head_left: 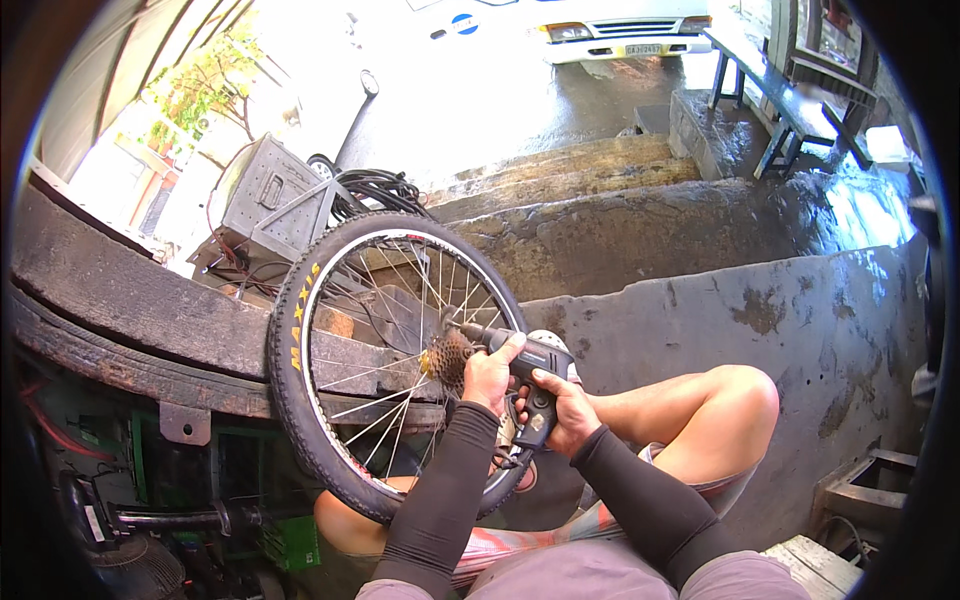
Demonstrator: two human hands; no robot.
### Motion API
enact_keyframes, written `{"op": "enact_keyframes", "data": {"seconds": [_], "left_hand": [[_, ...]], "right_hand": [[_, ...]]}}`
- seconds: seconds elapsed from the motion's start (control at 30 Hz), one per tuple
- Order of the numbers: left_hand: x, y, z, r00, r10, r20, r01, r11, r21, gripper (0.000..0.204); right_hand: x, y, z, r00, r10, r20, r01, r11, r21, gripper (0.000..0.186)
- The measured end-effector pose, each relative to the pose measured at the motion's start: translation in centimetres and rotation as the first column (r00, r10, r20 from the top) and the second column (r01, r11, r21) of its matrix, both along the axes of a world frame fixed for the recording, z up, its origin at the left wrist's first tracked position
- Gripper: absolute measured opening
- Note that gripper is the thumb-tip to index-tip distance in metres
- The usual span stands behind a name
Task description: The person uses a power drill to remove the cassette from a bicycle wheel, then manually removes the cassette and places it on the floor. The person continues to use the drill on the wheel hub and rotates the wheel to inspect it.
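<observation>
A bicycle wheel [290,300] with a black tyre, silver spokes and a rear sprocket cluster [450,360] stands tilted in front of me, partly against a weathered wooden beam [150,300]. My left hand [489,375] grips the front of a black power drill [540,370], whose tip points at the sprockets and hub; whether it touches them I cannot tell. My right hand [568,410] is wrapped round the same drill's handle, with the thumb along its side. Both forearms have dark sleeves, and my bare knees are on either side below.
A grey metal box [262,195] with coiled black hoses [375,185] sits at upper left. Worn concrete steps [600,230] lie ahead, beside a low wall [720,330]. A dark bench [755,75] and a white vehicle [610,30] are behind. Machinery fills the lower left.
</observation>
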State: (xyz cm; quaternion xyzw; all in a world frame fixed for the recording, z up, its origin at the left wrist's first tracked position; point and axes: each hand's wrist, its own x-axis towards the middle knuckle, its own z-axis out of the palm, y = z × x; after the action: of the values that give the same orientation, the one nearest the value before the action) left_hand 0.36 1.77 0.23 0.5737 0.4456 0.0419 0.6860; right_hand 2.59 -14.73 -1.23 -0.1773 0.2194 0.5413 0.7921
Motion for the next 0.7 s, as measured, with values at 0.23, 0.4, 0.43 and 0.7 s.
{"op": "enact_keyframes", "data": {"seconds": [0.23,0.4,0.43,0.7], "left_hand": [[0.5,1.2,-0.3,0.999,-0.033,-0.003,0.033,0.999,-0.015,0.031],[-0.3,0.8,-0.5,0.996,0.011,0.092,-0.008,0.999,-0.039,0.04],[-0.7,0.8,-1.1,0.996,0.01,0.084,-0.008,1.0,-0.026,0.04],[0.7,-1.0,1.5,0.998,-0.038,0.04,0.041,0.996,-0.08,0.034]], "right_hand": [[-0.1,1.1,-0.2,0.999,-0.033,0.006,0.033,0.999,-0.014,0.025],[-0.3,0.6,-0.6,1.0,0.015,0.005,-0.015,0.999,0.029,0.026],[-0.5,0.6,-0.4,1.0,0.018,-0.021,-0.019,1.0,-0.014,0.025],[-0.1,-0.3,-1.0,0.999,-0.039,-0.025,0.039,0.999,0.004,0.018]]}}
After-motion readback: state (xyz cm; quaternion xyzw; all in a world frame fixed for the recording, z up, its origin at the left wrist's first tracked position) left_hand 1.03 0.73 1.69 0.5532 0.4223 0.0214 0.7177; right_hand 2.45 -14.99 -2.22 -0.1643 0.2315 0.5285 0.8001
